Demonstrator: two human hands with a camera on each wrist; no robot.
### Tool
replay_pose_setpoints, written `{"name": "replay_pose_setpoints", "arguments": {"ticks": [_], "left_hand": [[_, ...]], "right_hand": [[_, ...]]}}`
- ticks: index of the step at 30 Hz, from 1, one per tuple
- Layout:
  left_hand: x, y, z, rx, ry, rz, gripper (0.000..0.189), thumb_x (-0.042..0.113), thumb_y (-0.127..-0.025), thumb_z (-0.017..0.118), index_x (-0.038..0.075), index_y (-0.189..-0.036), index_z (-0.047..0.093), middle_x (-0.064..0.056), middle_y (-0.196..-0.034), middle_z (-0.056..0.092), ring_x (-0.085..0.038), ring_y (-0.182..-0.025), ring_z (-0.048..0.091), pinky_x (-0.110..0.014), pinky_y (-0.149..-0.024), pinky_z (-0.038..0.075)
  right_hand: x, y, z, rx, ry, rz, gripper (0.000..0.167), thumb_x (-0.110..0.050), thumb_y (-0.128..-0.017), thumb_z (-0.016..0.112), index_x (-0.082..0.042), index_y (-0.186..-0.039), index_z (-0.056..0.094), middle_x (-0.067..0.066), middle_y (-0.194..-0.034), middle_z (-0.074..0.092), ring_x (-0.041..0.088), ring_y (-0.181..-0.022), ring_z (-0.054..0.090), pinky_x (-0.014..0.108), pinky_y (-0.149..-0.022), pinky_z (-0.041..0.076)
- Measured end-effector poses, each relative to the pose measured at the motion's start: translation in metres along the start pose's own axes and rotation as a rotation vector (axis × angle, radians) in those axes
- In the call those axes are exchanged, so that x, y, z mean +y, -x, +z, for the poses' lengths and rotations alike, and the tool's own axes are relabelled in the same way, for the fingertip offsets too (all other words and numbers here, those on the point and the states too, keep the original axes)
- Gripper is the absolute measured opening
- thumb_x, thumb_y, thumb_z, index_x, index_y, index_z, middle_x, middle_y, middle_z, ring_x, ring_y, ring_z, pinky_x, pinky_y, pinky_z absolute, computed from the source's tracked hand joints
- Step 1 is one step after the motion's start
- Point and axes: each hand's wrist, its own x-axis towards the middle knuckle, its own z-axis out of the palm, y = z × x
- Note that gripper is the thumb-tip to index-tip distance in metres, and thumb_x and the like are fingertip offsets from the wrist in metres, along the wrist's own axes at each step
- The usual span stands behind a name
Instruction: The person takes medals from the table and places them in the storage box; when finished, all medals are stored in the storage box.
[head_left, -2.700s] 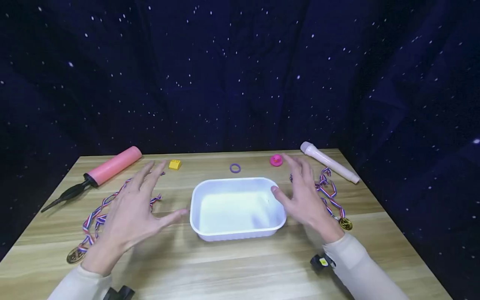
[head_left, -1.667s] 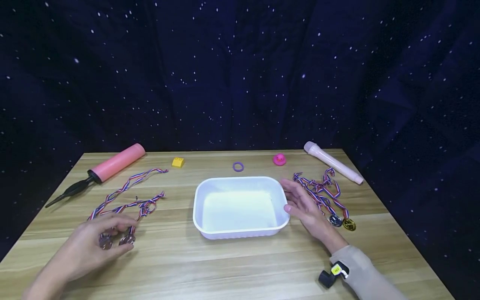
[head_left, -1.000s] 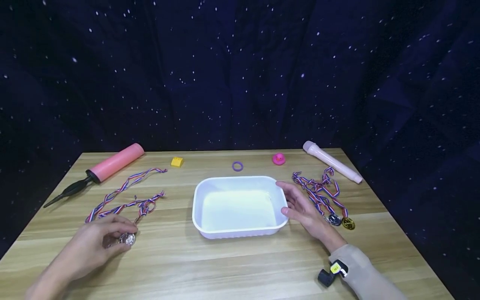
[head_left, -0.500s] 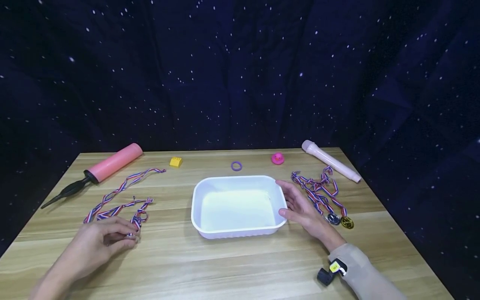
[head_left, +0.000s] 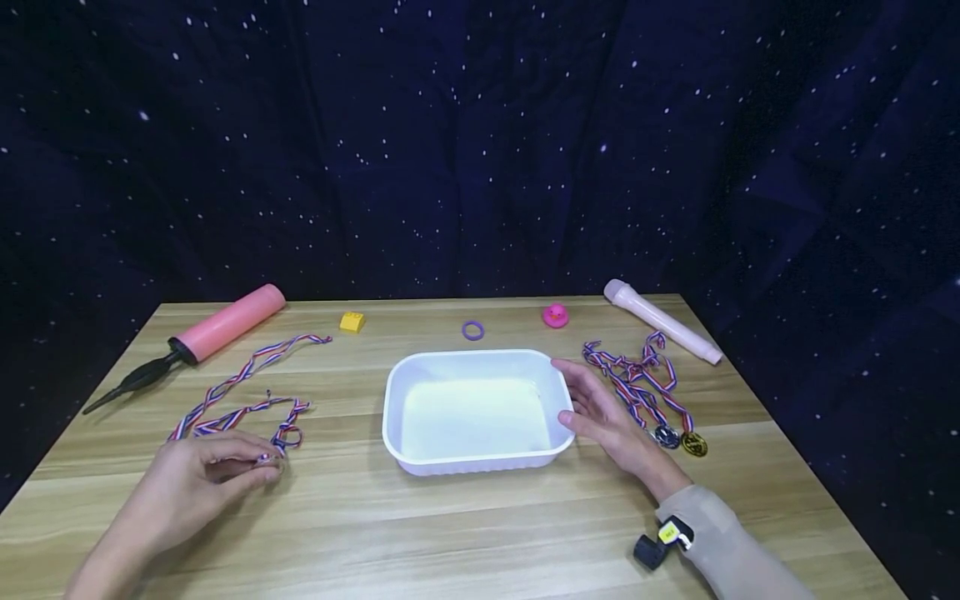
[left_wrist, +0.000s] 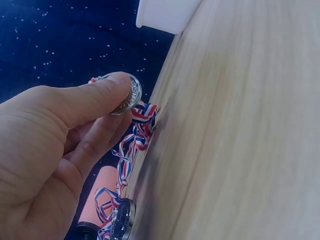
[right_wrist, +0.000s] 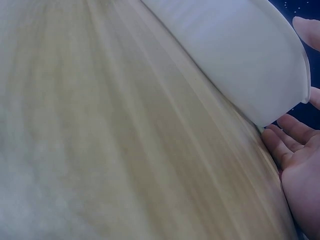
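In the left wrist view my left hand (left_wrist: 55,130) pinches a silver medal (left_wrist: 134,97) between thumb and fingers, above the wooden table. From that medal a red, white and blue ribbon (head_left: 288,429) trails onto the tabletop; a second medal (left_wrist: 123,220) shows below the hand. My right hand (head_left: 611,421) rests at the right end of a white plastic basin (head_left: 480,467), thumb at the rim and fingers loosely spread along the outer side. Nothing lies in the basin.
Right of the right hand lie several medals, one gold (head_left: 693,444), one silver (head_left: 667,437), with tangled ribbons. Along the back sit a pink balloon pump (head_left: 232,321), yellow block (head_left: 352,322), purple ring (head_left: 472,331), pink rubber duck (head_left: 555,316) and pale pink toy microphone (head_left: 663,321).
My left hand has moved from above the left ribbons down to the medals and taken hold of a silver one, pulling its ribbon slightly. My right hand has come against the basin's right end.
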Motion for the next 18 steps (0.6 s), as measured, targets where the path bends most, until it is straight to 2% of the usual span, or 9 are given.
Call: {"name": "replay_pose_setpoints", "arguments": {"ticks": [8, 14, 18], "left_hand": [[0.005, -0.005, -0.004, 0.057, -0.067, 0.077, 0.033, -0.001, -0.081, 0.098, 0.024, -0.101, 0.088, 0.011, -0.101, 0.082, 0.006, -0.096, 0.072, -0.009, -0.077, 0.060], [0.019, -0.015, -0.010, 0.153, -0.107, 0.075, 0.032, -0.003, -0.078, 0.098, 0.022, -0.095, 0.088, 0.005, -0.090, 0.082, -0.001, -0.067, 0.070, -0.012, -0.058, 0.054], [0.027, -0.028, -0.015, 0.197, -0.156, 0.117, 0.031, -0.005, -0.077, 0.098, 0.018, -0.096, 0.088, 0.002, -0.087, 0.083, 0.003, -0.065, 0.067, -0.011, -0.056, 0.052]], "right_hand": [[0.000, 0.001, 0.000, 0.009, 0.003, -0.001, 0.071, -0.007, -0.105, 0.066, -0.003, -0.169, 0.037, 0.027, -0.164, 0.049, 0.039, -0.150, 0.051, 0.026, -0.123, 0.046], [-0.001, 0.000, 0.001, 0.013, 0.002, 0.004, 0.072, -0.007, -0.104, 0.067, -0.004, -0.169, 0.038, 0.026, -0.163, 0.050, 0.040, -0.149, 0.051, 0.026, -0.122, 0.047], [-0.002, 0.000, 0.001, 0.011, -0.015, 0.012, 0.074, -0.006, -0.103, 0.069, -0.004, -0.170, 0.037, 0.027, -0.164, 0.049, 0.042, -0.149, 0.051, 0.027, -0.121, 0.048]]}}
